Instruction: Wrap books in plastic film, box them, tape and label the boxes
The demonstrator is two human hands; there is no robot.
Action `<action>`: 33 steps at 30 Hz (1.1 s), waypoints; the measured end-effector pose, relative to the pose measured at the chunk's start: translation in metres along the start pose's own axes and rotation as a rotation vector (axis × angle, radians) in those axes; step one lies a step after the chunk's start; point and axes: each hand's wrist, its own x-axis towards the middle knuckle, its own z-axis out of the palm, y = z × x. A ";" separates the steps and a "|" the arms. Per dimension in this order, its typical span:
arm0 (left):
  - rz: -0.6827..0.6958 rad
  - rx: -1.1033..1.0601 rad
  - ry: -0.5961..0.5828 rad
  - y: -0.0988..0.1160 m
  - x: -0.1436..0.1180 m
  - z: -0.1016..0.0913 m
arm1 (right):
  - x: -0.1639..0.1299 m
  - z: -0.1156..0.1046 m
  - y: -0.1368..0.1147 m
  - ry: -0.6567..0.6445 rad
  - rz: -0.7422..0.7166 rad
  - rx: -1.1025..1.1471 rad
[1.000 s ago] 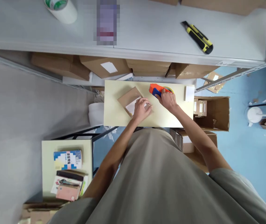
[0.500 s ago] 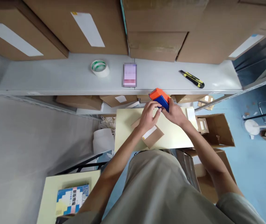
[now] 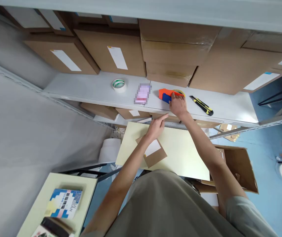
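Observation:
My right hand (image 3: 178, 106) grips an orange and blue tape dispenser (image 3: 167, 94) that rests on the grey shelf (image 3: 86, 88). My left hand (image 3: 156, 126) hovers with fingers apart and holds nothing, just above the far edge of the pale yellow table (image 3: 183, 151). A small brown parcel (image 3: 153, 154) with a white label lies flat on the table under my left forearm.
On the shelf lie a roll of tape (image 3: 119, 85), a yellow and black utility knife (image 3: 201, 105) and a blurred card (image 3: 143, 93). Large cardboard boxes (image 3: 170, 56) fill the shelf's back. An open carton (image 3: 239, 168) stands right of the table. A book (image 3: 64, 203) lies on a second table at lower left.
My right hand carried the tape dispenser from the table up onto the shelf. My left hand let go of the dispenser and dropped back toward the table. The view tilted upward.

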 end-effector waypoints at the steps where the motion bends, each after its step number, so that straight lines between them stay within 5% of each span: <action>1: -0.048 0.027 -0.034 -0.007 -0.006 0.006 | -0.002 0.001 0.000 0.014 -0.007 0.006; 5: -0.246 0.156 -0.159 -0.047 -0.035 0.022 | -0.047 0.007 0.000 0.185 -0.015 0.110; 8: -0.392 0.259 -0.135 -0.080 -0.058 0.023 | -0.118 0.042 0.007 0.216 0.017 0.407; 10: -0.491 0.305 -0.112 -0.100 -0.067 0.020 | -0.171 0.082 0.014 0.050 0.149 0.666; 13: -0.558 0.342 -0.136 -0.122 -0.067 0.020 | -0.237 0.144 0.020 -0.380 0.656 1.051; 16: -0.604 0.414 -0.164 -0.137 -0.050 0.028 | -0.275 0.183 0.019 -0.749 1.068 1.437; 18: -0.700 0.436 -0.251 -0.143 -0.038 0.037 | -0.283 0.195 0.015 -0.825 1.178 1.655; 21: -0.797 0.453 -0.364 -0.142 -0.029 0.045 | -0.283 0.197 0.008 -0.802 1.178 1.830; 25: -0.683 0.430 -0.154 -0.130 -0.043 0.024 | -0.289 0.189 -0.002 -0.709 1.115 1.843; 30: -0.611 0.280 0.082 -0.111 -0.106 -0.015 | -0.310 0.183 0.002 -0.337 0.804 1.686; 33: -0.629 0.159 0.167 -0.102 -0.152 -0.008 | -0.310 0.182 0.020 -0.149 0.626 1.525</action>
